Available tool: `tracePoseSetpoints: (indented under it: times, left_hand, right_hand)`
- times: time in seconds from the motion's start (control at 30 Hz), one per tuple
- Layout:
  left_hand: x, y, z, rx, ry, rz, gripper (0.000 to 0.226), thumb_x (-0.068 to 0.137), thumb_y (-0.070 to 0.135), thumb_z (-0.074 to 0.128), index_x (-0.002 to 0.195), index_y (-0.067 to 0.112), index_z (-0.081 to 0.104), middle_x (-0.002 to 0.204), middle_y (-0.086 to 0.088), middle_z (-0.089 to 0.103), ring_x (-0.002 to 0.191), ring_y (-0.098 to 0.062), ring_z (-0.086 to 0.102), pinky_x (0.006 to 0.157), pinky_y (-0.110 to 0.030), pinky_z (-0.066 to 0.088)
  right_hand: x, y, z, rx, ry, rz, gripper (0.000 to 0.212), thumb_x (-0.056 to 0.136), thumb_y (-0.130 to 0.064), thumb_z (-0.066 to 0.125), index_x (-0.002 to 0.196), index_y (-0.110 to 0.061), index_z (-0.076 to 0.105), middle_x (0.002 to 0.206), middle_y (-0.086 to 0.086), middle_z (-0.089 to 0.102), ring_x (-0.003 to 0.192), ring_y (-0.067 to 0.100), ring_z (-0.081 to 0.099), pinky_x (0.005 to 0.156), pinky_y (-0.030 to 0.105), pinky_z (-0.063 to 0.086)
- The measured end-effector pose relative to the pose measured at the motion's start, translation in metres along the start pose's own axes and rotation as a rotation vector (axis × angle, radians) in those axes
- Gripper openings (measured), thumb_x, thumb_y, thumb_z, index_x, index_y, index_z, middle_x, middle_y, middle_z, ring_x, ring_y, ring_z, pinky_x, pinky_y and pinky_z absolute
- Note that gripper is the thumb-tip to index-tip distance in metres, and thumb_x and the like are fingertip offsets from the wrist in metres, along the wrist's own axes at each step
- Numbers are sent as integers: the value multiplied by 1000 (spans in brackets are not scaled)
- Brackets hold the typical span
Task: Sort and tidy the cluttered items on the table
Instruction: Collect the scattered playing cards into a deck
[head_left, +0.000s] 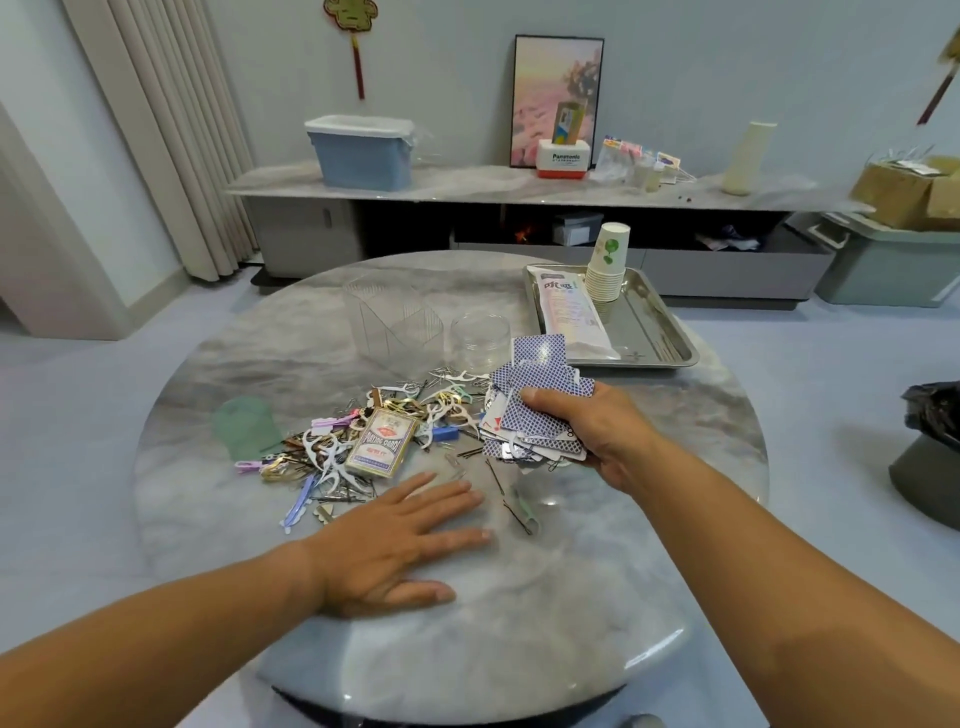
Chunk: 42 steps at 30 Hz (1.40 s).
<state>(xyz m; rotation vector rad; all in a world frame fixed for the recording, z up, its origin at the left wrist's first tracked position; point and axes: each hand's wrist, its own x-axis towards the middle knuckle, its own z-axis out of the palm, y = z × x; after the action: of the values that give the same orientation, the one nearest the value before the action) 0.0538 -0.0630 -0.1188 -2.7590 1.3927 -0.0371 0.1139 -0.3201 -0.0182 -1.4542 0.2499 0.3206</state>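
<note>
A round marble table (322, 343) carries a heap of small clutter (332, 452): floss picks, hairpins, clips and paper clips. A playing-card box (382, 441) lies on that heap. My right hand (597, 431) grips a messy bunch of blue-backed playing cards (535, 410) at the heap's right side. My left hand (405, 540) lies flat on the bare tabletop in front of the heap, fingers straight and spread, holding nothing. Loose hairpins (517, 514) lie between my hands.
Two clear plastic containers (395, 322) (480, 338) stand behind the heap. A steel tray (660, 332) at the back right holds a stack of paper cups (607, 270) and a white packet (571, 317). A green lid (244, 426) lies at the left.
</note>
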Motion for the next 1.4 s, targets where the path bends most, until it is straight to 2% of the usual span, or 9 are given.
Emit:
tracePoseSetpoints:
  times: [0.2,0.37,0.47,0.77,0.83,0.93,1.03,1.2,1.4]
  left_hand:
    - [31,-35,8,113,23,-253,64,102,70,18,158,42,5,168,-5,1,156,-21,-9,123,-49,-6]
    - [57,-21,5,77,249,-328,71,102,67,22,148,20,47,161,-14,33,152,-30,23,123,-48,12]
    - [87,31,9,-65,214,-130,78,95,78,27,158,33,25,165,-7,24,153,-25,16,125,-45,2]
    - [95,-15,13,122,82,-735,67,105,56,17,161,27,-5,168,-9,-14,153,-26,-23,122,-52,-14]
    - [78,-21,4,-90,262,-842,60,109,41,26,162,22,7,170,-6,-1,155,-19,-12,125,-42,-8]
    - [76,0,-28,-1113,777,-1050,53,109,46,31,151,16,41,157,-11,41,145,-21,36,120,-39,27]
    - [79,22,-49,-1991,685,-893,63,98,62,42,135,14,60,128,-17,68,120,-35,64,108,-54,45]
    - [53,33,-32,-1829,603,-768,47,92,33,72,134,19,57,121,-8,72,110,-34,70,89,-49,56]
    - [29,40,-8,-1575,572,-682,65,84,-10,72,136,22,50,128,3,69,123,-18,63,100,-36,53]
  right_hand:
    - [-3,-1,8,30,-19,-33,38,80,-6,84,113,1,66,86,15,78,62,25,75,44,30,56]
    - [0,-6,8,43,2,-109,34,80,-5,83,110,0,68,86,13,78,66,25,76,48,31,57]
    - [5,-8,5,42,28,-158,32,79,-7,84,108,-3,69,90,12,79,77,27,77,61,35,62]
    - [-1,2,1,64,-25,-180,24,81,-3,81,102,-4,69,89,15,78,74,28,77,54,33,61]
    - [-1,8,2,74,-38,-145,30,81,-6,83,107,-2,68,91,15,78,77,31,77,62,41,63]
    - [0,24,10,127,-64,-56,40,80,-14,85,114,-3,67,100,17,77,92,37,75,89,60,57]
    - [-3,42,26,181,-103,-75,37,84,-13,81,118,-4,69,106,17,77,98,37,74,92,58,57]
    - [-12,61,38,-3,-58,-316,31,87,-10,78,117,-7,68,104,9,78,97,27,75,89,45,61]
    - [-22,95,31,-348,-106,-393,38,81,-21,84,114,-31,67,106,-1,77,98,18,74,92,50,58]
